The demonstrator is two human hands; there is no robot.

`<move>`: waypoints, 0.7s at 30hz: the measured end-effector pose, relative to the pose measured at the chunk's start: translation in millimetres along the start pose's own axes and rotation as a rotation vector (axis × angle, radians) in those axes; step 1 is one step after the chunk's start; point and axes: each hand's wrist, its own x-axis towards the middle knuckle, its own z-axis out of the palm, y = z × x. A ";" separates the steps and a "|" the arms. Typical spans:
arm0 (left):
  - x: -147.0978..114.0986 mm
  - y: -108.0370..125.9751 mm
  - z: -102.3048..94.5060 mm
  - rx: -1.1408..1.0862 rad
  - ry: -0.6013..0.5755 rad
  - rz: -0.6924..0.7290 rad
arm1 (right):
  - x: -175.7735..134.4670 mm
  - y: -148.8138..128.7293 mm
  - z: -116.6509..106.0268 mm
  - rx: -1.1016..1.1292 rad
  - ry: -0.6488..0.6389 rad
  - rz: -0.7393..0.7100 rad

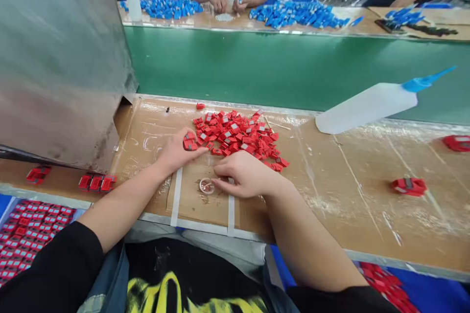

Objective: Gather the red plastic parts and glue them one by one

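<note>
My left hand (178, 152) is curled round a couple of small red plastic parts (190, 141) with grey faces, at the left edge of the pile. Over the cardboard mat, my right hand (246, 174) is closed in a pinch, its fingertips beside a small clear round dish (206, 186). Tiny bits that I cannot make out lie in the dish. Whatever the right fingertips hold is too small or hidden to name. Just beyond both hands spreads a heap of red plastic parts (238, 133).
A white squeeze bottle (367, 107) with a blue nozzle is at the right. Loose red parts (409, 186) sit on the bench. A metal housing (62, 58) stands at left, above a bin of red parts (33, 234). Across the green divider (227, 63), a person handles blue parts (293, 13).
</note>
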 end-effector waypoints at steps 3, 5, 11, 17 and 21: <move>0.8 0.1 0.5 0.027 0.011 0.015 | 3.8 0.8 1.4 0.067 0.028 -0.050; 0.5 0.2 1.1 0.052 -0.015 0.032 | 6.5 1.3 3.4 0.111 0.068 -0.084; -0.8 -0.5 1.2 0.052 -0.053 0.123 | 8.0 -2.0 10.0 0.231 0.134 -0.129; -1.5 -2.1 -1.1 0.066 -0.152 0.130 | 4.4 3.5 12.3 0.470 0.301 -0.080; -2.3 -0.9 -1.7 0.133 -0.194 0.123 | 8.4 8.7 18.0 0.580 0.706 0.120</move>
